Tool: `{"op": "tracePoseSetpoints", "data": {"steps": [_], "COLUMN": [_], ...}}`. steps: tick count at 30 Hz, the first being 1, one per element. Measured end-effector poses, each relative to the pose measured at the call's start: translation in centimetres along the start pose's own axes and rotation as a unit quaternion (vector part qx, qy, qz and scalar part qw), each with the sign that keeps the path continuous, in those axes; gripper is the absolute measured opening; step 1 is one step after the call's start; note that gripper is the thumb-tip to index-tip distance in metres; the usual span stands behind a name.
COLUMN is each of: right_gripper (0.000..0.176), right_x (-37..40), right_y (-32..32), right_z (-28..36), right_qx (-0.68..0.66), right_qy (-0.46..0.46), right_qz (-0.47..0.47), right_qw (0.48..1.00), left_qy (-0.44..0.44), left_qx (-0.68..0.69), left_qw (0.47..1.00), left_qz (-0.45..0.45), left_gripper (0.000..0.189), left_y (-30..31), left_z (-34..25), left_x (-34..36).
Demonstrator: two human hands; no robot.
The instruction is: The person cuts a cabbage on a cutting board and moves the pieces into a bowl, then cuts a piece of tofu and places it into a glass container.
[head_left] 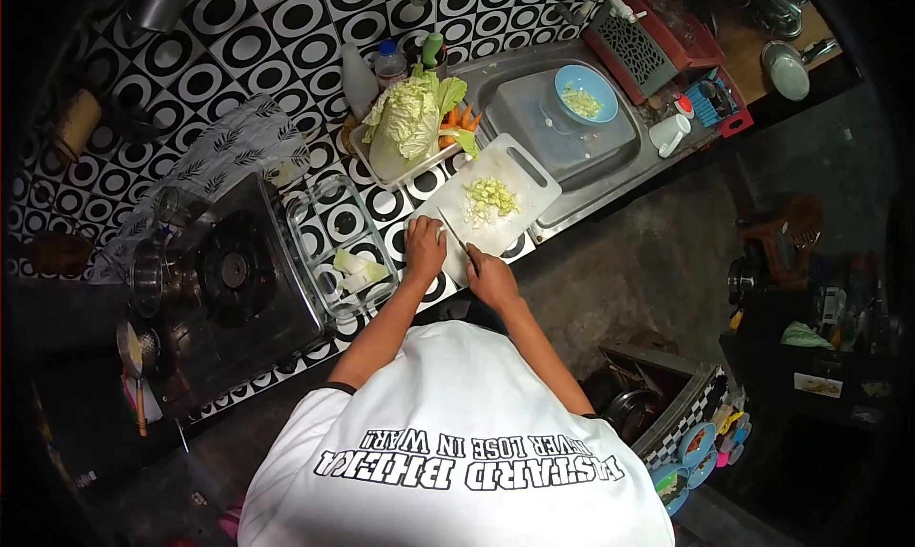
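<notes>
My right hand [493, 278] is wrapped round the dark handle of a kitchen knife [454, 230]. The blade lies low over the left end of a white cutting board [527, 187]. Beside the blade, my left hand [425, 247] is closed with its fingers curled down on the board; a small pale bit shows at the fingertips, too small to name. Chopped pale-green leaf pieces [491, 199] are heaped in the middle of the board. Left of my left hand, a glass dish [329, 225] holds a pale vegetable piece [360, 271].
Behind the board stands a tray [389, 178] with a napa cabbage [410, 118] and carrots [461, 123]. A blue bowl [585, 94] with chopped pieces sits over the sink [548, 221]. A gas stove [232, 261] is at left, a red dish rack [658, 37] at upper right.
</notes>
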State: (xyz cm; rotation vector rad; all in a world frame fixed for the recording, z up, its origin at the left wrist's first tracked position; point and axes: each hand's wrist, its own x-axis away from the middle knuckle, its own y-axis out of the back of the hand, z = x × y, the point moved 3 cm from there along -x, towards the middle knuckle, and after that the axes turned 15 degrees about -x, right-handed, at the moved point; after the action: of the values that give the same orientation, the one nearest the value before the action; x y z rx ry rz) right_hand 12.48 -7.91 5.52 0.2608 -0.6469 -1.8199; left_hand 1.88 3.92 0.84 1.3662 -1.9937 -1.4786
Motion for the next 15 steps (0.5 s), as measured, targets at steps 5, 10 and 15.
{"op": "tracePoseSetpoints", "data": {"steps": [5,10,15], "right_gripper": [0.038,0.037,0.039], "right_x": [0.3,-0.6,-1.8], "right_y": [0.1,1.0,1.9], "right_z": [0.0,-0.7,-1.6], "right_qx": [-0.030,-0.053,-0.006], "right_qy": [-0.056,-0.033,0.035], "right_qz": [0.004,0.042,0.113], "right_qw": [0.998,0.997,0.993], "left_qy": [-0.010,0.001,0.059], "left_qx": [-0.003,-0.010,-0.034], "left_qw": [1.000,1.000,0.998], "left_qz": [-0.008,-0.019,-0.017], "left_gripper": [0.011,0.010,0.010], "left_y": [0.3,0.3,-0.3], "left_z": [-0.1,-0.4,-1.4], "left_x": [0.0,-0.3,-0.1]}}
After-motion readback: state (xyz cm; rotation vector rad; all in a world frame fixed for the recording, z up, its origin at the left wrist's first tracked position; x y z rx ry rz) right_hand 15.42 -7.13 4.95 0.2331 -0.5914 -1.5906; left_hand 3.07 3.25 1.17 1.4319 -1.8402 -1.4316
